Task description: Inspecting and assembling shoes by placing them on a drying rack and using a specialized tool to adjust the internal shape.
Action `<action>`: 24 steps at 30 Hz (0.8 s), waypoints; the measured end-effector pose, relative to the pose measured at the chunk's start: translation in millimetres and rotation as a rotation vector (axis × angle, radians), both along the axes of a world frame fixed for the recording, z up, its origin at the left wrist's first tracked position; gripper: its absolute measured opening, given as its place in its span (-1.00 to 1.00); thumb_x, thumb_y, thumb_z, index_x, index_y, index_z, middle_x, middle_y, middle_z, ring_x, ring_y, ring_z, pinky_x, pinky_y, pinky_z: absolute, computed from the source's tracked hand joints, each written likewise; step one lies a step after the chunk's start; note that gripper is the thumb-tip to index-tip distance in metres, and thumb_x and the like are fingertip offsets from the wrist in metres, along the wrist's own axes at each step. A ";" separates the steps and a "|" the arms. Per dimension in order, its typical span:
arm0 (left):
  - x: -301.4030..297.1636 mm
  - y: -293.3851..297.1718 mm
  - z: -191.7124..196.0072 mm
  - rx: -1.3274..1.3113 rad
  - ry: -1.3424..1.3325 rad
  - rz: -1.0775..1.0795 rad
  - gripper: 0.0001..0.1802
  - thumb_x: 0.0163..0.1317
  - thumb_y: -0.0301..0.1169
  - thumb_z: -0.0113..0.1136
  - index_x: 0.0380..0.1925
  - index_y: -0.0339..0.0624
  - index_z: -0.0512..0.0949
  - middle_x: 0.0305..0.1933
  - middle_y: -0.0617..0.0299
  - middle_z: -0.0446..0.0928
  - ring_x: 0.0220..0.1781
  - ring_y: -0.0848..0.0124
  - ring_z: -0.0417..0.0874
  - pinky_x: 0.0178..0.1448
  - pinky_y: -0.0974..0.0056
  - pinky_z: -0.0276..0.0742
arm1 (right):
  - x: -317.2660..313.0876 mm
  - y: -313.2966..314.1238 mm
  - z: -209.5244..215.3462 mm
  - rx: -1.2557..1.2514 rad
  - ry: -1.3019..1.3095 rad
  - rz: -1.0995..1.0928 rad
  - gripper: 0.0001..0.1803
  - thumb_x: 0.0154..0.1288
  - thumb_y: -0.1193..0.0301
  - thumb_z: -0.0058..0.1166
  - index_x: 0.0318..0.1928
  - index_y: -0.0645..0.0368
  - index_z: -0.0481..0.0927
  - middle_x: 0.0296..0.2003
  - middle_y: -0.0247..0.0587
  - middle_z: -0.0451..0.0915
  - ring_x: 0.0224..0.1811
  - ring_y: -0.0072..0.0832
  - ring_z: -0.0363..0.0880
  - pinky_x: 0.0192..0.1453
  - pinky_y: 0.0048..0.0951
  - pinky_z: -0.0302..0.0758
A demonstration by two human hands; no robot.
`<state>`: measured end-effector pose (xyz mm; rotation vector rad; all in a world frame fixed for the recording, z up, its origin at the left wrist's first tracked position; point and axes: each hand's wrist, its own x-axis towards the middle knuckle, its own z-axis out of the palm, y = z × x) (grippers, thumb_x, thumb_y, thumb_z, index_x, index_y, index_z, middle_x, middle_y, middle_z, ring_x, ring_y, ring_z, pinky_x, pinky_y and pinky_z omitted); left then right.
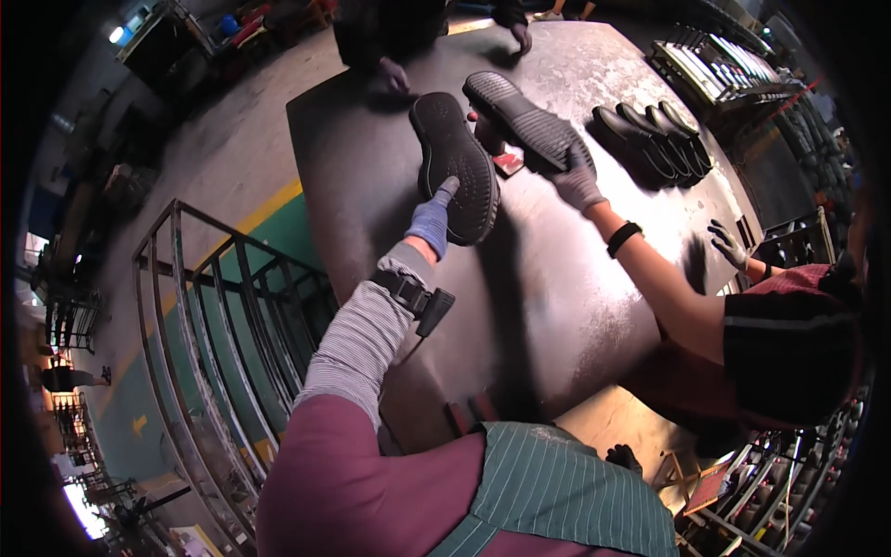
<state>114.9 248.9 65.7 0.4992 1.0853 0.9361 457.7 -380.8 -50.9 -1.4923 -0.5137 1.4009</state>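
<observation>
Holding a black shoe sole (455, 148), the wearer's left hand (431, 221) is curling around its left edge in a partly closed grip, the gloved thumb (449, 185) lying on the tread and the other fingers mostly hiding underneath. The sole is facing tread-up over the left part of the grey table (585, 288), with its narrower end pointing far. Any detail at that far end is showing too dark and small to read.

Just right of it, a grey ribbed sole (529, 119) is slanting toward the far left, and a co-worker's gloved hand (577, 184) is gripping its near right end; a black band (624, 239) is circling that bare wrist. Between the two soles, a small red-and-white item (508, 164) is showing, its face too small to read.

The wearer's right hand is not showing clearly enough to tell how far it is spread or what it is holding; a dark glove-like shape (624, 455) is sitting beside the striped apron (575, 492), its owner uncertain.

Farther right, dark shoes (626, 144) are lying side by side. Near the table's right edge, another gloved hand (729, 246) is spreading its fingers. At the far edge, a person in dark clothing (390, 32) is standing.
</observation>
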 end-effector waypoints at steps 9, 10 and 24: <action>-77.7 -190.5 38.1 0.050 0.188 -0.170 -0.42 0.22 -0.10 0.24 0.05 -0.39 0.50 0.01 0.07 0.61 0.01 0.36 0.64 0.14 0.28 0.54 | 57.1 65.6 -37.8 -0.282 0.434 -0.011 -0.79 0.37 0.38 0.00 -0.04 0.16 0.51 -0.28 -0.33 0.59 -0.30 -0.58 0.56 -0.28 -0.62 0.48; -86.1 -224.4 45.3 0.022 0.086 -0.183 -0.40 0.24 -0.09 0.22 0.09 -0.38 0.47 0.04 0.07 0.58 0.03 0.34 0.64 0.17 0.26 0.53 | 41.6 93.5 -20.8 -0.333 0.275 -0.005 -0.73 0.36 0.33 0.04 0.00 0.16 0.52 -0.29 -0.32 0.61 -0.30 -0.57 0.57 -0.26 -0.60 0.48; -34.3 -432.0 65.8 -0.060 -0.133 0.108 -0.43 0.22 -0.11 0.25 0.07 -0.35 0.49 -0.01 0.07 0.60 -0.06 0.30 0.66 0.14 0.24 0.58 | -3.4 205.6 55.4 -0.261 -0.009 0.700 -0.68 0.34 0.36 0.14 0.03 0.25 0.57 -0.12 -0.35 0.62 -0.07 -0.61 0.53 0.08 -0.58 0.43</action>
